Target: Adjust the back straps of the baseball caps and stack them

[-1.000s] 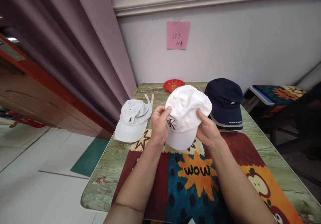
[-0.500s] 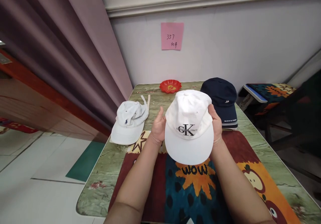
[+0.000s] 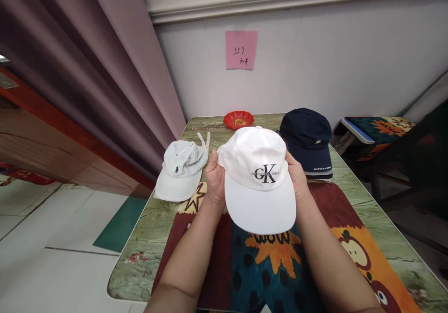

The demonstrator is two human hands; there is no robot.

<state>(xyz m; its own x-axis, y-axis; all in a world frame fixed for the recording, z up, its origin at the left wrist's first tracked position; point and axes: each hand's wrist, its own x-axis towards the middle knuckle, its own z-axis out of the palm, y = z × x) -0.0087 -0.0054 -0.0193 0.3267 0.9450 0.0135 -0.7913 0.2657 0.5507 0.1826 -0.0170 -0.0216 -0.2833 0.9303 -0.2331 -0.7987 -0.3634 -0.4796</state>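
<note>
A white baseball cap [image 3: 261, 205] with black CK lettering is held up over the table, its brim pointing toward me and down. My left hand [image 3: 214, 177] grips its left side, thumb up and the other fingers hidden behind the crown. On the opposite side my right hand [image 3: 297, 175] is closed on the cap's edge, its fingers partly out of sight. To the left lies a pale grey cap [image 3: 180, 170] with a small dark horse-rider emblem and loose straps. Behind my right hand sits a navy cap [image 3: 306, 135], stacked on at least one other cap.
A red scalloped dish [image 3: 238, 120] stands at the table's back edge, below a pink note [image 3: 241, 50] on the wall. A colourful mat [image 3: 196, 266] covers part of the green wood-patterned table [image 3: 129, 275]. A purple curtain [image 3: 115, 60] hangs at the left.
The white cap has turned and tilted a little, its lettering shifting slightly right and its left side now showing more. Both hands have moved slightly left with it. The other caps stay in place.
</note>
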